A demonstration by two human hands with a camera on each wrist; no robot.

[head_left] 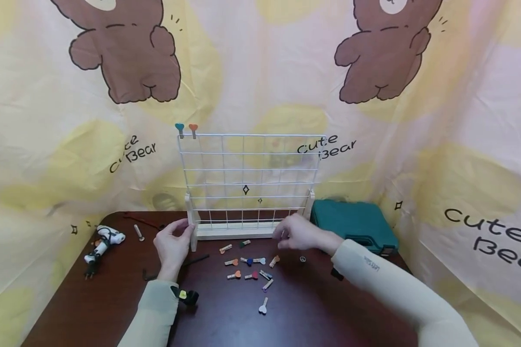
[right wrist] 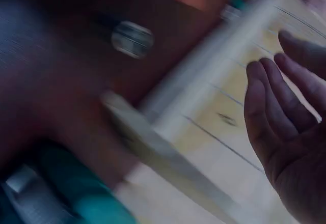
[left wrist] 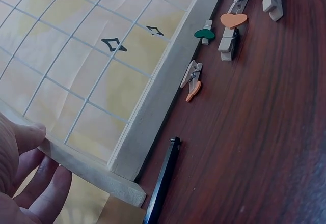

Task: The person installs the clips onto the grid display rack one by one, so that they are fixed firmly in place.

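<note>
My left hand (head_left: 171,246) grips the left wooden post (head_left: 192,219) of a white wire grid rack's stand, thumb on one side and fingers on the other in the left wrist view. My right hand (head_left: 297,233), fingers slightly bent and holding nothing, is near the right end of the stand's wooden base bar (head_left: 234,236). A teal heart clothespin (head_left: 180,128) and an orange heart clothespin (head_left: 193,128) are clipped on the grid's top wire. Several heart clothespins lie in front of the rack, among them a green one (left wrist: 205,33) and a white one (head_left: 263,306).
A teal case (head_left: 351,224) stands at the back right. To the left lie a white tool (head_left: 104,243) with a dark cord and a bolt (head_left: 139,232). A black rod (head_left: 196,260) rests near my left hand. A small round metal piece (right wrist: 132,39) sits on the table.
</note>
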